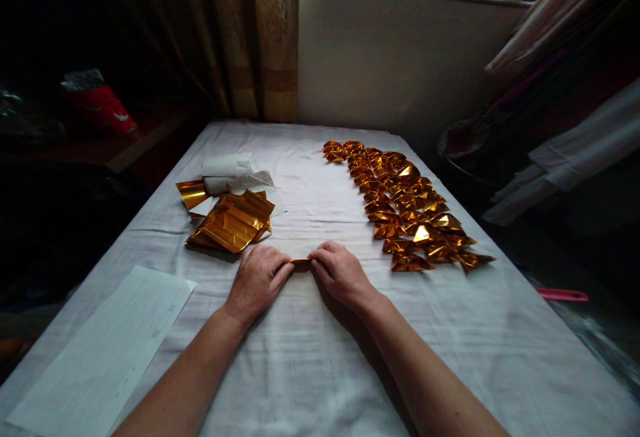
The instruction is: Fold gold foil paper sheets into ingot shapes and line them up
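Between my two hands lies a narrow folded strip of gold foil paper (301, 261), low over the white cloth. My left hand (260, 277) pinches its left end, and my right hand (340, 270) pinches the right end. Only the short middle of the strip shows; the fingers cover both ends. Just beyond my left hand is a loose pile of gold foil sheets (233, 220), some with white undersides. To the right, several folded gold foil pieces (400, 204) with pointed ends stand in close rows.
A white cloth (320, 357) covers the table. A pale paper sheet (105, 350) lies at left, and a white roll (227, 165) sits behind the foil pile. Beyond the edges are a red container (103, 109), a curtain (273, 37), hanging clothes (590, 137) and a pink handle (563, 295).
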Action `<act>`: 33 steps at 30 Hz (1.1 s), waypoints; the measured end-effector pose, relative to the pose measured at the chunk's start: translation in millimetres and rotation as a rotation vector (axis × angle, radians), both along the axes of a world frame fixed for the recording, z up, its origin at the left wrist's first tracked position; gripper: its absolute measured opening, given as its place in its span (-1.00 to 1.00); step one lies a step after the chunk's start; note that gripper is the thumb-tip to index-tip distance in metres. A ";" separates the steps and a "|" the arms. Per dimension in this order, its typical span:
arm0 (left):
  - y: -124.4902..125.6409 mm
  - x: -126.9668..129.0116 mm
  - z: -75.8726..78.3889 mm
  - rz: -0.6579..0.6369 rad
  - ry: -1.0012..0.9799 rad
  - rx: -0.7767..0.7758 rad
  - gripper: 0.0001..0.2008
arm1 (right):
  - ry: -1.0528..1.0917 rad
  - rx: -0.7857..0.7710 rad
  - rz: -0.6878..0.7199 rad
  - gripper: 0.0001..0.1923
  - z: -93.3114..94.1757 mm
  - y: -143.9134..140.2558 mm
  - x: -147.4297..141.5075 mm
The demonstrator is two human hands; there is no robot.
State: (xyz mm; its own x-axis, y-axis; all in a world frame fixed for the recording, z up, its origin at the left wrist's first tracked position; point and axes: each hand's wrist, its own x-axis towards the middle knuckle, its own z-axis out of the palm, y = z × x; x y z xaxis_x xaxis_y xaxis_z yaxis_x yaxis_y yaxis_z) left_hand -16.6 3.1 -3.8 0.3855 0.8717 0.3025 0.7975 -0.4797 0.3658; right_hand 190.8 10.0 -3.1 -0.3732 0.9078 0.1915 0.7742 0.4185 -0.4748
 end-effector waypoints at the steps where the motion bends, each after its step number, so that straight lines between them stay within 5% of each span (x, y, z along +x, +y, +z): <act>1: 0.0 0.7 -0.3 0.010 -0.008 -0.002 -0.80 | -0.013 -0.008 -0.010 -0.85 0.3 1.3 -0.1; 16: -0.9 10.8 -1.1 0.172 0.076 0.069 -0.86 | -0.109 0.040 -0.241 -0.87 -2.9 6.9 -13.3; 33: -1.2 10.9 -1.7 0.194 0.123 0.050 -0.83 | -0.155 0.045 -0.268 -0.90 -4.8 6.6 -16.3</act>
State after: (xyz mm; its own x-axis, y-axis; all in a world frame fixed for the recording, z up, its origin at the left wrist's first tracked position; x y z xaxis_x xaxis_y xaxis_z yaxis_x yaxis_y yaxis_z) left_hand -5.7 1.9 -5.5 0.2488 0.9182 0.3083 0.9138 -0.3280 0.2394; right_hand 174.5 16.7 -7.9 -0.1492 0.9697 0.1935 0.9216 0.2073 -0.3283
